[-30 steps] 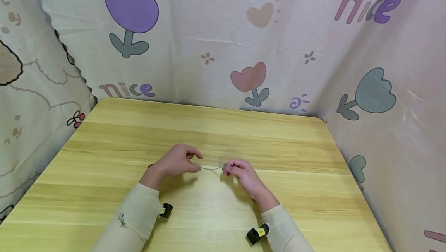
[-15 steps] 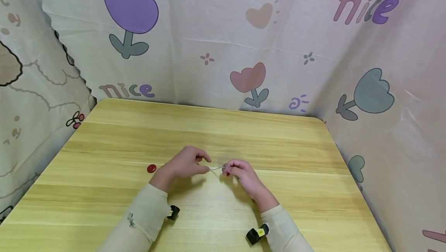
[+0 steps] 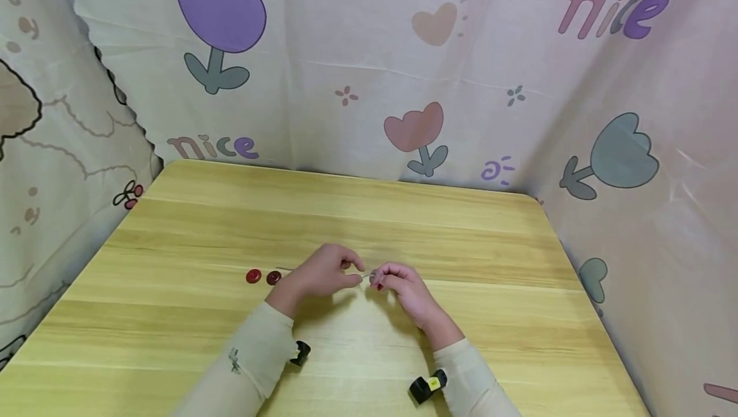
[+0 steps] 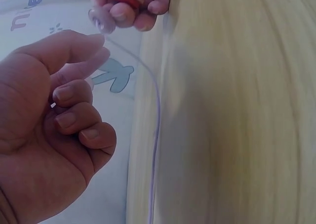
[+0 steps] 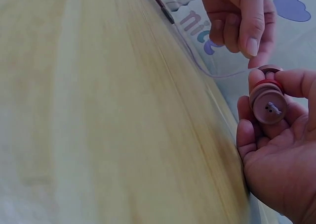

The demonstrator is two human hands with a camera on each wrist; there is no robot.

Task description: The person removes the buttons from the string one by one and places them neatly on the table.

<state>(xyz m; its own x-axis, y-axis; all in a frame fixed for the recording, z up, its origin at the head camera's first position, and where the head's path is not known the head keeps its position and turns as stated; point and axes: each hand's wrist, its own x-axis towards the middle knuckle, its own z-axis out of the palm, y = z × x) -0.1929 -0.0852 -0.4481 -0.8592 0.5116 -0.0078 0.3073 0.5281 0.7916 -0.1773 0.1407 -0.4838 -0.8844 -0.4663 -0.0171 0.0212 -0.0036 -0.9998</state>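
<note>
My right hand (image 3: 403, 286) holds a small stack of brown and red buttons (image 5: 269, 105), with a pale cord knotted through the holes of the end one. At the far end of the stack another brown button (image 5: 269, 67) sits tilted above the fingertips. From there the thin cord (image 4: 157, 115) curves down to the table. My left hand (image 3: 328, 269) reaches in close to these buttons. Its thumb and forefinger are slightly apart, right beside the cord, and the other fingers curl loosely. A red button (image 3: 254, 276) and a dark brown button (image 3: 273, 278) lie left of the left wrist.
Light wood-grain table (image 3: 357, 366) under both hands. A printed curtain (image 3: 323, 32) hangs behind it and along the sides. Black wrist cameras (image 3: 426, 386) sit at both cuffs. Part of the cord lies on the table behind the left hand.
My left hand has moved right, towards the right hand, and less cord shows between them. This uncovers the red button and then the dark brown one. The right hand stays in place.
</note>
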